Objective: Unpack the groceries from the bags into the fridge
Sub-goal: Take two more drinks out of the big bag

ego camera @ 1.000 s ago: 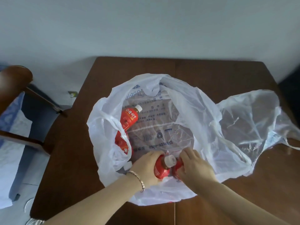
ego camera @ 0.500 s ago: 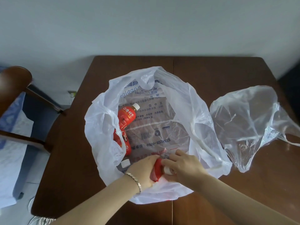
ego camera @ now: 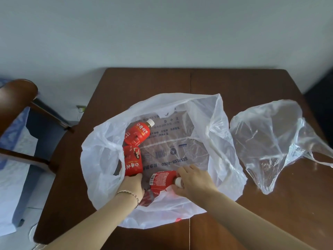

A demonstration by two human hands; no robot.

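Note:
A white plastic bag (ego camera: 225,141) lies open in the middle of the brown table (ego camera: 234,83). Three red drink bottles lie inside it. The far bottle (ego camera: 137,135) points its white cap away from me. The middle bottle (ego camera: 132,160) lies below it, and my left hand (ego camera: 133,184) curls its fingers over that bottle's near end, hiding the cap. The near bottle (ego camera: 161,179) lies tilted, partly under the bag's front fold. My right hand (ego camera: 192,181) grips it at the white cap.
A second, clear plastic bag (ego camera: 270,141) lies crumpled on the table to the right. A wooden chair (ego camera: 18,91) stands left of the table, with a blue and white cloth (ego camera: 10,177) beside it. A wall runs behind the table.
My left hand has shifted left from the near bottle to the middle bottle's end. My right hand now holds the near bottle by its cap, its label turned into view. The bag has opened wider.

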